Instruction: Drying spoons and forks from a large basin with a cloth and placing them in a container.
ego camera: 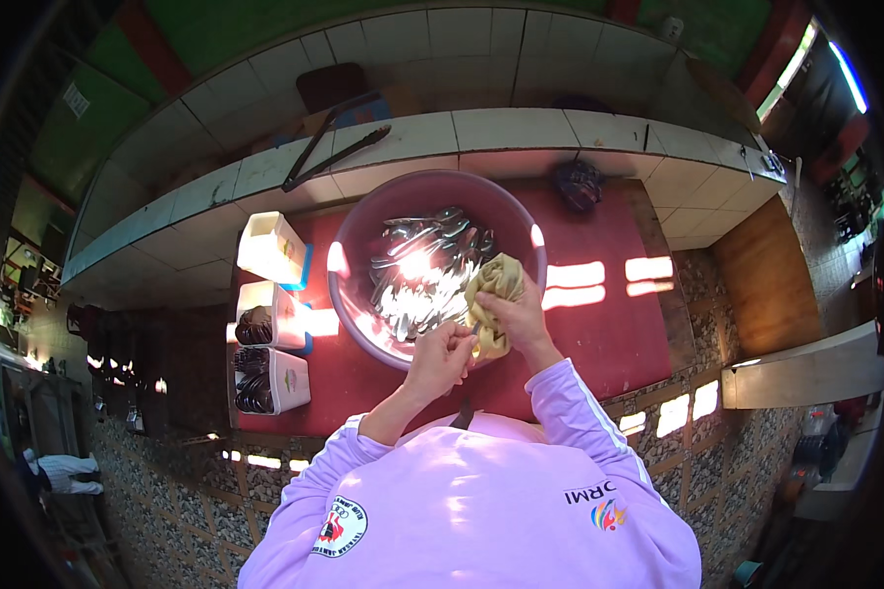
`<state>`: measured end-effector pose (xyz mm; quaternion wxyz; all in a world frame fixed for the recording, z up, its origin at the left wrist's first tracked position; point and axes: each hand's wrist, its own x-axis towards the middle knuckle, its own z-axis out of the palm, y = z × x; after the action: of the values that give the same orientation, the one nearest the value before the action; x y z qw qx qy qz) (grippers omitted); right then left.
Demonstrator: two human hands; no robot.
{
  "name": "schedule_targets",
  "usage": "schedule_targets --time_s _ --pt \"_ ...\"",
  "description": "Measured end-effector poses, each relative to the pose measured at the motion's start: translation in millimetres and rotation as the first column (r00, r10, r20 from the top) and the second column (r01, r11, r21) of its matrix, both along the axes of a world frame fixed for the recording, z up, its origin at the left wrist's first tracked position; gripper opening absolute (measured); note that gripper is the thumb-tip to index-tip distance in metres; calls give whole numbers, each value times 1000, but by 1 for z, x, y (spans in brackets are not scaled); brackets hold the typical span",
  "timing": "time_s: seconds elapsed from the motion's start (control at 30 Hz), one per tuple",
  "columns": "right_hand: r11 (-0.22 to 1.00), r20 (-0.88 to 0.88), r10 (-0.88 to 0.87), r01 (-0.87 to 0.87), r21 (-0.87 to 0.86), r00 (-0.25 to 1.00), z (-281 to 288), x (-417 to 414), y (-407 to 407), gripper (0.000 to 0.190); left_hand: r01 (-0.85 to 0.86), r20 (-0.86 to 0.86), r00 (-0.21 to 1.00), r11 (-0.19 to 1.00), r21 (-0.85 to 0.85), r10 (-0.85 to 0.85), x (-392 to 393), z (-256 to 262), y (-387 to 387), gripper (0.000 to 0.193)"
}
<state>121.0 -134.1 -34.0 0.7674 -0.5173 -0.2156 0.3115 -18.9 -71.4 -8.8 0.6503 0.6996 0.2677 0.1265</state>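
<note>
A large purple plastic basin stands before me on a red table, with a heap of metal cutlery inside. Over its near right rim, my right hand grips a bunched yellowish cloth. Just left of it, my left hand pinches a thin piece of cutlery, whose far end goes into the cloth and is hidden. Bright sunlight washes out part of the heap.
Left of the basin stand white plastic containers, one bright inside, two with dark-looking cutlery. Black tongs lie on the tiled ledge behind. A dark bundled bag rests at the back of the red table.
</note>
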Motion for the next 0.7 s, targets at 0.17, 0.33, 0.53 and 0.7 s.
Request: schedule_targets --time_s 0.17,0.33,0.53,0.7 --pt "988 94 -8 22 -153 996 -7 9 0 33 40 -158 986 990 -138 -62 -1 6 6 12" --pt "963 213 28 31 -269 977 -8 15 4 31 23 -112 993 999 -24 -25 -7 -6 11 12" --pt "966 254 23 43 -255 967 -1 21 8 30 -11 -85 996 996 86 18 -5 -4 13 14" --pt "959 325 -34 123 -256 945 -2 23 5 28 11 -83 997 972 237 9 -1 -2 14 14"
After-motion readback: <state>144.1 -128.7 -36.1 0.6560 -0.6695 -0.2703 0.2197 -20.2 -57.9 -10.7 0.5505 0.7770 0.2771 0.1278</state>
